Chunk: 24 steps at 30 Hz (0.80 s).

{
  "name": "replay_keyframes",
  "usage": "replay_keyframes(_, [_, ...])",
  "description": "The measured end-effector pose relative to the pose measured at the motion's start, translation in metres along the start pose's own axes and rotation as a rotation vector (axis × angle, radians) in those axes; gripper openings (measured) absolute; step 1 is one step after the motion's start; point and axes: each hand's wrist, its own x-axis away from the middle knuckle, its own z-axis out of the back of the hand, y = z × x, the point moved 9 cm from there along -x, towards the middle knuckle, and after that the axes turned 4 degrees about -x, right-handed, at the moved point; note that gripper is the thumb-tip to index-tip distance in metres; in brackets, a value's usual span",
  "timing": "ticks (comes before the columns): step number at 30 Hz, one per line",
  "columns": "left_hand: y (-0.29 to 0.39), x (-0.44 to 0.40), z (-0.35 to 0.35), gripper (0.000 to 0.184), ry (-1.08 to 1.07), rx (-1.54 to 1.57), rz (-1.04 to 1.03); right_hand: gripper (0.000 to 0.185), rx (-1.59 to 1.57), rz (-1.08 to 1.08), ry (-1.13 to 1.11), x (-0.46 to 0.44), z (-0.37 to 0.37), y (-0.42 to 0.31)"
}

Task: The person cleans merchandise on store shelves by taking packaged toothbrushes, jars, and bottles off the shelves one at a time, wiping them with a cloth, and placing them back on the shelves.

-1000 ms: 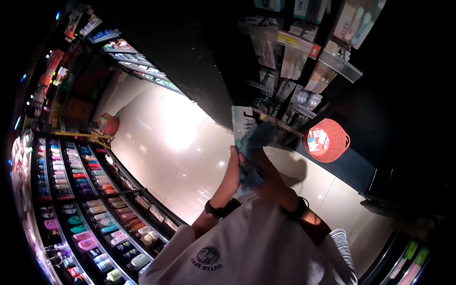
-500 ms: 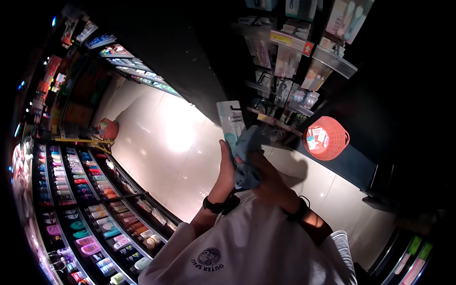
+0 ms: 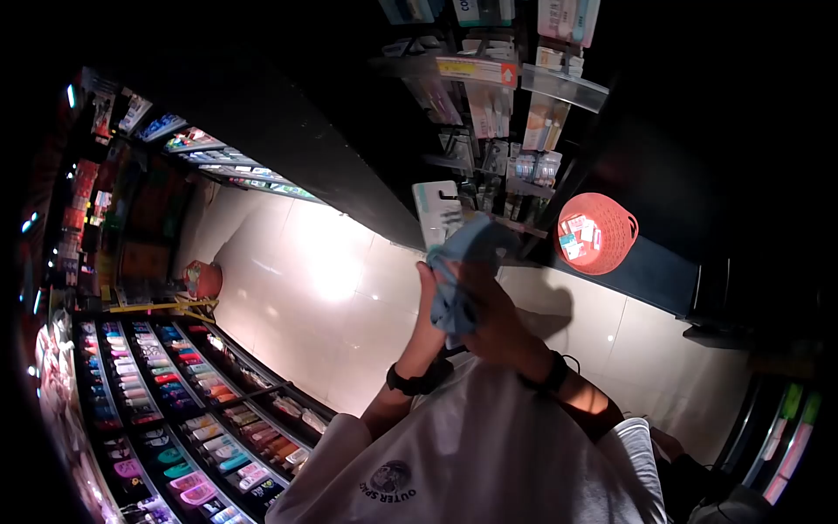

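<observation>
My left hand (image 3: 425, 310), with a dark watch at the wrist, is closed around the lower part of a flat blister pack (image 3: 434, 208). The pack is pale with a hanging slot at its top; what is inside it is too blurred to name. My right hand (image 3: 493, 314) grips a crumpled blue-grey cloth (image 3: 478, 237), pressed against the pack. The cloth hides the pack's lower part and several fingers of both hands.
Hanging packs (image 3: 489, 109) fill the rack ahead. A coral basket (image 3: 624, 236) with small boxes stands on a dark ledge. Bottles line the shelves (image 3: 166, 375) on the left. Another basket (image 3: 205, 279) stands farther off. A person's dark clothing (image 3: 720, 493) shows at lower right.
My view has shifted, so the rack sits farther left. The cloth has moved up over the pack, covering more of it. Another person's arm and dark clothing have appeared at lower right.
</observation>
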Motion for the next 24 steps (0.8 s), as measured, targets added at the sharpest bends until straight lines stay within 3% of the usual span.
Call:
replay_keyframes(2, [-0.002, -0.004, 0.003, 0.082, -0.084, 0.302, 0.174, 0.058, -0.014, 0.039, -0.043, 0.012, 0.001, -0.009])
replay_keyframes(3, [-0.002, -0.006, 0.007, 0.082, -0.154, 0.296, 0.195, 0.055, -0.031, 0.082, -0.094, 0.018, -0.001, -0.015])
replay_keyframes(5, [-0.003, -0.01, 0.032, 0.082, -0.041, -0.126, 0.169, 0.051, -0.081, 0.16, -0.063, 0.034, -0.002, -0.013])
replay_keyframes(8, [0.006, -0.009, 0.033, 0.078, -0.02, -0.364, 0.102, 0.05, -0.151, 0.142, -0.138, 0.05, 0.003, -0.008])
replay_keyframes(9, [0.007, -0.007, 0.028, 0.078, -0.027, -0.366, 0.104, 0.047, -0.222, -0.289, -0.068, 0.053, 0.019, 0.023])
replay_keyframes(12, [0.0, 0.003, 0.008, 0.072, -0.08, -0.231, 0.204, 0.048, -1.148, -0.639, 0.562, 0.081, 0.046, 0.093])
replay_keyframes(13, [0.001, 0.005, 0.004, 0.072, -0.087, -0.233, 0.203, 0.054, -1.239, -0.735, 0.722, 0.087, 0.055, 0.108])
replay_keyframes(14, [0.0, 0.009, -0.006, 0.071, -0.152, -0.201, 0.227, 0.054, -1.236, -0.728, 0.729, 0.084, 0.061, 0.108])
replay_keyframes(16, [0.003, 0.02, -0.027, 0.066, -0.205, -0.151, 0.321, 0.059, -1.4, -0.35, 0.64, 0.058, 0.078, 0.083])
replay_keyframes(17, [-0.003, 0.021, -0.031, 0.066, -0.213, -0.152, 0.319, 0.059, -1.395, -0.344, 0.646, 0.062, 0.072, 0.086])
replay_keyframes(19, [-0.022, 0.017, -0.042, 0.062, -0.325, -0.148, 0.276, 0.057, -1.268, -0.549, 0.664, 0.08, 0.046, 0.101])
replay_keyframes(20, [-0.019, 0.002, -0.041, 0.059, -0.335, -0.412, -0.068, 0.056, -1.148, -0.63, 0.661, 0.087, 0.039, 0.101])
replay_keyframes(21, [-0.02, 0.0, -0.047, 0.059, -0.342, -0.415, -0.067, 0.055, -1.033, -0.71, 0.652, 0.091, 0.033, 0.099])
replay_keyframes(22, [-0.023, -0.005, -0.043, 0.057, -0.269, -0.457, -0.033, 0.053, -0.805, -0.678, 0.494, 0.085, 0.033, 0.09])
replay_keyframes(24, [-0.023, -0.008, -0.039, 0.051, -0.152, -0.511, 0.035, 0.051, -0.684, -0.761, 0.442, 0.085, 0.033, 0.08])
